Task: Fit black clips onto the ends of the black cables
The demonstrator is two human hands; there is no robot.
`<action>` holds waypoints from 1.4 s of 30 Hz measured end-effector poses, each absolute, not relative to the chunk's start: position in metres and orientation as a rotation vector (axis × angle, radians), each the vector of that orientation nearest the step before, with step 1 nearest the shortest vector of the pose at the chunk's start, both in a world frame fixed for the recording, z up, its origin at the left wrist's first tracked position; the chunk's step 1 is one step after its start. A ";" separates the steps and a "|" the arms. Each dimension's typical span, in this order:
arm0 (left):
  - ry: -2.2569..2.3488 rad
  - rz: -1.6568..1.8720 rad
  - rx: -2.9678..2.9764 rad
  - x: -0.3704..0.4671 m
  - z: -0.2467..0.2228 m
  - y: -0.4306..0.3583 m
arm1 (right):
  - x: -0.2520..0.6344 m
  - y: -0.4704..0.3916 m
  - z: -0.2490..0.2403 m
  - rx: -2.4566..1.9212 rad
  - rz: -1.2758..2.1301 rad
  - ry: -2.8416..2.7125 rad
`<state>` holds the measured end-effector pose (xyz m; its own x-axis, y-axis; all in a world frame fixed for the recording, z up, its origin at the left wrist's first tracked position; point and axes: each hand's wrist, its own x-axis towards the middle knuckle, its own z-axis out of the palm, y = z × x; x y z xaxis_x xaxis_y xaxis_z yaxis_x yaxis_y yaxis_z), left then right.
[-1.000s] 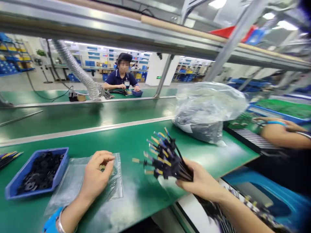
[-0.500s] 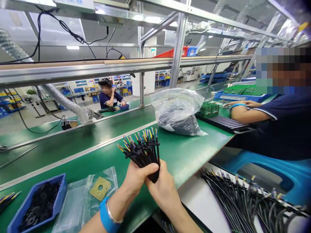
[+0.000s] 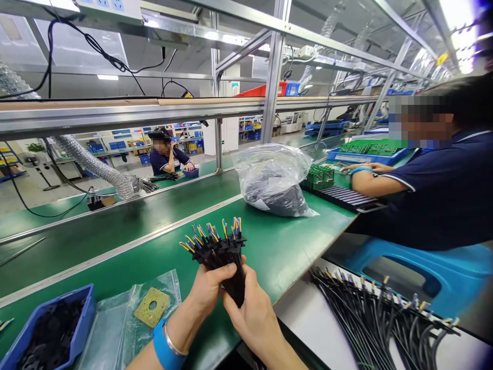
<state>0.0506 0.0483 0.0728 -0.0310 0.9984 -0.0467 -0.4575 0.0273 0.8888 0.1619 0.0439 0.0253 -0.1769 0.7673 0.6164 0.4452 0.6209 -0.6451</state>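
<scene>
A bundle of black cables (image 3: 227, 257) stands roughly upright between my hands, above the front of the green bench. Black clips ring it near the top, and stripped yellow, blue and whitish wire ends fan out above them. My left hand (image 3: 210, 288) wraps around the bundle from the left, its thumb across the front. Lower down on the right, my right hand (image 3: 252, 306) is closed around the same bundle. The cables' lower ends are mostly hidden by my hands and the bench edge. On my left wrist sits a blue wristband (image 3: 165, 347).
At left lie a blue bin (image 3: 57, 329) of black parts and plastic bags with a yellow sponge (image 3: 152, 307). A clear bag (image 3: 273, 180) of dark parts stands ahead. More cables (image 3: 370, 308) lie at lower right, near a blue stool (image 3: 419, 267). A co-worker (image 3: 431, 180) sits at right.
The view has shifted slightly, so most surroundings sit further left. The cable bundle has sunk a little in the view, its wire ends more evenly upright. Both hands still hold it.
</scene>
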 end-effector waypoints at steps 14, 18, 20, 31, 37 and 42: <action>0.537 1.172 0.808 0.031 0.058 0.048 | 0.164 0.039 0.020 -0.789 0.632 -1.900; 0.542 1.155 0.912 0.030 0.056 0.048 | 0.167 0.037 0.022 -0.758 0.724 -1.947; 0.541 1.157 0.886 0.031 0.055 0.048 | 0.168 0.037 0.023 -0.762 0.655 -1.966; 0.633 1.308 0.624 0.045 0.052 0.051 | 0.156 0.027 0.016 -0.975 0.375 -1.910; 0.687 1.405 0.584 0.056 0.054 0.048 | 0.168 0.035 0.020 -0.833 0.733 -1.618; 0.697 1.486 0.619 0.066 0.046 0.042 | 0.177 0.058 0.023 -0.873 1.110 -1.283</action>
